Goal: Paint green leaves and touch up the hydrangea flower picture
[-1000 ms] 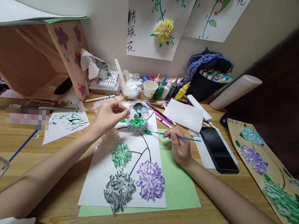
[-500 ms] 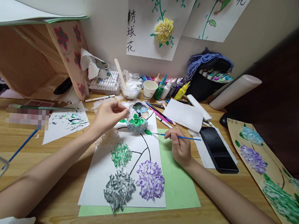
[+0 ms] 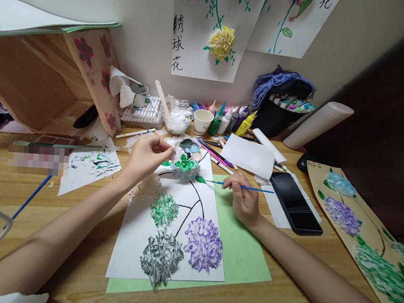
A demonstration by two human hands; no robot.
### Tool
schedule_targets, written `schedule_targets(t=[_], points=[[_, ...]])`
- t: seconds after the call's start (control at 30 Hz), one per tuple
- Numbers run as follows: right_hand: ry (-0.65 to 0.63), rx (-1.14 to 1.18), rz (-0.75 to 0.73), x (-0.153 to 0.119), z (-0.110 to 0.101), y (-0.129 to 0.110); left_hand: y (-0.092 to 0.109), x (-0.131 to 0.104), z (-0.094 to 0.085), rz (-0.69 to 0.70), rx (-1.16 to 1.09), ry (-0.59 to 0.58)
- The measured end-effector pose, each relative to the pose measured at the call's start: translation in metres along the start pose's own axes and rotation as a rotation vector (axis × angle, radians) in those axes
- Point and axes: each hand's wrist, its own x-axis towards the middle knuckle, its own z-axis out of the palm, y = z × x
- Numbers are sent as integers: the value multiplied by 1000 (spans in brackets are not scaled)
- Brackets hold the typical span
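Note:
My left hand (image 3: 151, 153) pinches the edge of a small round paint palette (image 3: 187, 157) with green, dark and light blue paint, held above the top of a white sheet (image 3: 125, 252). In my right hand (image 3: 242, 198) is a thin blue paintbrush (image 3: 254, 189), its tip at a small painted green leaf (image 3: 200, 179) beside the palette. Textured flowers in green (image 3: 164, 209), grey (image 3: 162, 257) and purple (image 3: 203, 244) sit on the sheet, joined by black stems. A light blue flower is partly hidden under the palette.
Green paper (image 3: 239, 255) lies under the white sheet. A phone (image 3: 295, 203) and a flower picture (image 3: 362, 227) are at the right. Behind stand a paper cup (image 3: 203, 121), paint bottles (image 3: 230, 121) and a bowl (image 3: 177, 122). A paint-marked paper (image 3: 90, 166) lies left.
The rear end of the brush has shifted slightly right and down, while its tip stays at the green leaf. My left hand and the palette have hardly moved.

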Motion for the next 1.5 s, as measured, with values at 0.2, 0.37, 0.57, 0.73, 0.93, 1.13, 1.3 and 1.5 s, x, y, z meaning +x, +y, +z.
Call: schedule_targets(t=[0.2,0.37,0.57,0.73,0.93,1.13,1.3,1.5], points=[[-35,-8,44,0,0,0,-1,1,0,9,16,-7],[-75,-11,32,1,0,0,0,1,0,0,14,-7],[-76,-19,36,1,0,-1,1,0,0,-13,15,0],[-111,-23,35,0,0,-1,1,0,0,-4,9,-4],[-123,-16,31,0,-1,0,0,0,0,-15,-5,4],[-81,-17,39,-1,-1,0,-2,1,1,-7,-1,8],[-63,-17,72,0,-1,-1,-3,1,0,-14,-13,-10],[-25,18,43,-2,-1,0,-5,0,0,-6,-30,-12]])
